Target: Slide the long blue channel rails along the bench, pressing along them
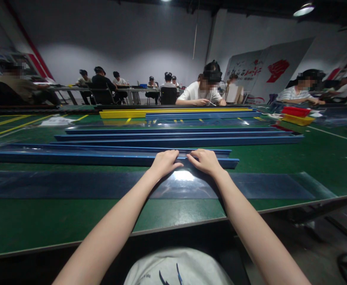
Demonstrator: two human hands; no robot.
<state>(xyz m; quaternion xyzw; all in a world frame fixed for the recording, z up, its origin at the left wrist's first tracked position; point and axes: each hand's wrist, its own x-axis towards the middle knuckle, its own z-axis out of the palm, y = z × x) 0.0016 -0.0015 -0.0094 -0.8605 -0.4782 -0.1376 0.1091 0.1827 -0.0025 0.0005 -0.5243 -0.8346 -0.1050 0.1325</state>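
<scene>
The left hand point(165, 163) and right hand point(204, 161) were found close together at the near blue rail point(72, 159), each partly curled with the thumb apart from the fingers. Whether either gripped the rail or merely pressed on it could not be told, as the undersides of the fingers were hidden. The close placing appeared meant to steady one short stretch of the rail, near its right end. Its left end was cut off from view, and the contents of its glossy channel could not be made out. A clear strip point(57, 185) lay flat on the desk point(318, 156) between rail and near edge, partly covered by the forearms. Beyond lay more blue rails point(179, 141), set lengthwise, presumably to suit their length, then a yellow rail point(122, 114). A red tray point(296, 111) sat at the far right. Opposite, a co-worker point(200, 94) leaned over a thin item, too small to identify.
</scene>
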